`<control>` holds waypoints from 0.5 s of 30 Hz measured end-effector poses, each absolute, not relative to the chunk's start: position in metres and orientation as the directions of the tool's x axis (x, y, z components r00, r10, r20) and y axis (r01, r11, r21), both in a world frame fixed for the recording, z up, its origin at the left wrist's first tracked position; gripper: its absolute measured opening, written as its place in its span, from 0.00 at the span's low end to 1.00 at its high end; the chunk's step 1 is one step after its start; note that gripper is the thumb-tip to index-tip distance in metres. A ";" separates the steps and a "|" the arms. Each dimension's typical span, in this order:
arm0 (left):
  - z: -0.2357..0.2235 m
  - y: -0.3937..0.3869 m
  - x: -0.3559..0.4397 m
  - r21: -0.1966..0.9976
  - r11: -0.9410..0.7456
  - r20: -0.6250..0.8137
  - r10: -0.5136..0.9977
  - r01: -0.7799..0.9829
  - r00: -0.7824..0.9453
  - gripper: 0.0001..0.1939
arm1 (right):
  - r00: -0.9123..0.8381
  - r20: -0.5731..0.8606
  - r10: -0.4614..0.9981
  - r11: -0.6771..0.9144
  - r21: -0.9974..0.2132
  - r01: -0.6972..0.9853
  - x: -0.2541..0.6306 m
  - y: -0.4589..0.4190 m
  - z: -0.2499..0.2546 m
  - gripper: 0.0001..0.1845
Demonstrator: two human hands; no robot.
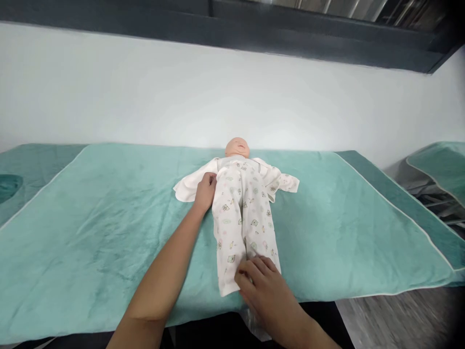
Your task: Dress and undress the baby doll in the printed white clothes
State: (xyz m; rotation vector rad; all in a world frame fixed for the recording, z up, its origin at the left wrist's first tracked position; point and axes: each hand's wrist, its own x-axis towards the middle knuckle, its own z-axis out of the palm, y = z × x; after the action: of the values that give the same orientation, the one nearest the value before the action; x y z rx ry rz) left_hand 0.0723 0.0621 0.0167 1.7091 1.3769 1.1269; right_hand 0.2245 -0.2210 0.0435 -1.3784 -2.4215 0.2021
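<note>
A baby doll (237,146) lies on its back on a teal towel (109,228), head toward the wall. It wears white patterned pyjamas (241,213) with the top spread open at both sides. My left hand (205,190) is closed on the pyjama fabric at the doll's side, near the waist. My right hand (259,281) rests on the foot ends of the pyjama legs at the near edge, its fingers curled and pinching the cloth.
The towel covers a long table against a white wall (232,92). A second teal-covered surface (441,167) stands at the right, with wooden floor (403,320) below. A darker teal cloth (9,186) lies at the far left.
</note>
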 end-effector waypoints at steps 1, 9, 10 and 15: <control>0.016 0.062 0.072 0.890 -0.223 0.213 0.975 0.397 0.069 0.09 | -0.454 0.227 0.862 0.504 -0.280 0.817 0.222 -0.221 0.041 0.14; 0.012 0.063 0.072 0.835 -0.293 0.229 0.955 0.465 0.190 0.10 | -0.463 0.346 0.816 0.578 -0.528 0.623 0.224 -0.243 0.048 0.10; 0.012 0.063 0.071 0.826 -0.311 0.235 0.948 0.471 0.214 0.10 | -0.483 0.365 0.796 0.604 -0.537 0.589 0.221 -0.246 0.048 0.10; 0.012 0.063 0.068 0.750 -0.382 0.279 0.923 0.540 0.265 0.14 | -0.593 0.274 0.757 0.619 -0.590 0.518 0.231 -0.241 0.059 0.04</control>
State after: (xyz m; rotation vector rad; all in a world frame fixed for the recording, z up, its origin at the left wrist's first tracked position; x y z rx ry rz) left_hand 0.0678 0.0630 0.0120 2.0236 1.3181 0.9713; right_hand 0.2309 -0.2408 0.0594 -1.0027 -2.3366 0.6270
